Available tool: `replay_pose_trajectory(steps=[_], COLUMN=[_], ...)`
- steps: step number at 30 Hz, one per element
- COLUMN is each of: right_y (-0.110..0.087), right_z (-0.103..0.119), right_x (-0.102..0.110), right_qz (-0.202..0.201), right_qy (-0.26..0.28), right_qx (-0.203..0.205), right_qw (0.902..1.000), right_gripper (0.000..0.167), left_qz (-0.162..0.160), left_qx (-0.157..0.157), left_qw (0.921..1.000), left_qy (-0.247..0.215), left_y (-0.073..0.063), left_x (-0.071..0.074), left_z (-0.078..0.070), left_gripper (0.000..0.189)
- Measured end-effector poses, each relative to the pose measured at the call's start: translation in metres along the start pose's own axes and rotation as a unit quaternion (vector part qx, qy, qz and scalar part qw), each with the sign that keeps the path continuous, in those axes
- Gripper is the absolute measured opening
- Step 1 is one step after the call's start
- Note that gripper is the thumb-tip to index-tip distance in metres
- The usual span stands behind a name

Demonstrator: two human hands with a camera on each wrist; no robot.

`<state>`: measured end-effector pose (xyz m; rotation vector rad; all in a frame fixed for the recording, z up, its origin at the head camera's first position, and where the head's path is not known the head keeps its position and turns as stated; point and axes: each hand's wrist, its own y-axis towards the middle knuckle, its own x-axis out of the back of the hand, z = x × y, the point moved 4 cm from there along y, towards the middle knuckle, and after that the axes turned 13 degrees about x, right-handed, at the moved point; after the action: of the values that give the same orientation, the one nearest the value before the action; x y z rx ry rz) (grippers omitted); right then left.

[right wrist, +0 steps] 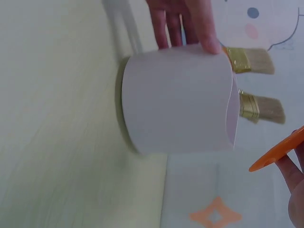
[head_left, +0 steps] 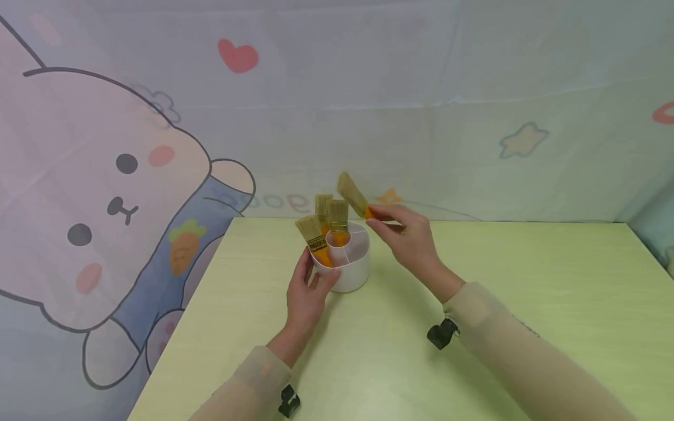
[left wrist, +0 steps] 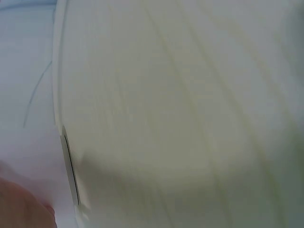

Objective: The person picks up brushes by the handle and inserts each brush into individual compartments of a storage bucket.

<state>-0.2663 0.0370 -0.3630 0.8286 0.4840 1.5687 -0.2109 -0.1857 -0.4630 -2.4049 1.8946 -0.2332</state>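
Note:
A white, round, divided organizer (head_left: 354, 279) stands on the table, with several orange-handled paintbrushes in it, bristles up. One paintbrush (head_left: 317, 235) leans out at its left side; another paintbrush (head_left: 339, 211) rises from the central round cup. My left hand (head_left: 305, 298) holds the organizer's near left side, thumb in front. Between thumb and fingers, my right hand (head_left: 411, 238) pinches a paintbrush (head_left: 351, 194) above and right of the organizer, bristles pointing up and left. In the right wrist view, its orange handle (right wrist: 276, 151) hangs free below the fingers, apart from the organizer (right wrist: 180, 102).
The pale yellow-green table (head_left: 500, 280) ends at a printed cloth backdrop (head_left: 368, 76) close behind the organizer. Black wrist cameras (head_left: 442, 333) sit under both sleeves. Mostly bare tabletop (left wrist: 156, 95) fills the left wrist view.

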Motion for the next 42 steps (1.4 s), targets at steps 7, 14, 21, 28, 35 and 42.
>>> replay_pose_trajectory(steps=[7, 14, 21, 28, 35, 42], right_y=[0.003, 0.0, -0.012, -0.02, -0.028, -0.031], right_z=[0.004, 0.002, -0.006, -0.011, -0.016, -0.016], right_x=[-0.018, -0.032, -0.04, -0.042, -0.043, -0.043], right_qz=[-0.025, -0.035, -0.016, -0.011, 0.015, 0.038], right_qy=[0.05, 0.059, 0.052, 0.037, -0.029, -0.118], right_qx=[-0.043, -0.072, -0.092, -0.067, -0.01, 0.046], right_qw=[0.9975, 0.995, 0.9943, 0.997, 0.9994, 0.9912], right_gripper=[0.03, 0.029, 0.03, 0.029, 0.031, 0.034], left_qz=[0.004, 0.009, 0.009, 0.01, 0.012, 0.012], left_qx=[0.003, 0.007, 0.006, 0.005, 0.001, 0.0], left_qw=[1.0, 0.9999, 0.9999, 0.9999, 0.9999, 0.9999], left_qy=[0.003, 0.005, 0.005, 0.002, 0.008, 0.007], left_y=[0.001, 0.003, 0.002, 0.003, 0.003, 0.004], left_x=[0.001, 0.001, 0.0, 0.001, 0.002, 0.004], left_z=[0.0, 0.002, 0.002, 0.0, 0.001, 0.002], left_gripper=[0.086, 0.086, 0.085, 0.085, 0.084, 0.085])
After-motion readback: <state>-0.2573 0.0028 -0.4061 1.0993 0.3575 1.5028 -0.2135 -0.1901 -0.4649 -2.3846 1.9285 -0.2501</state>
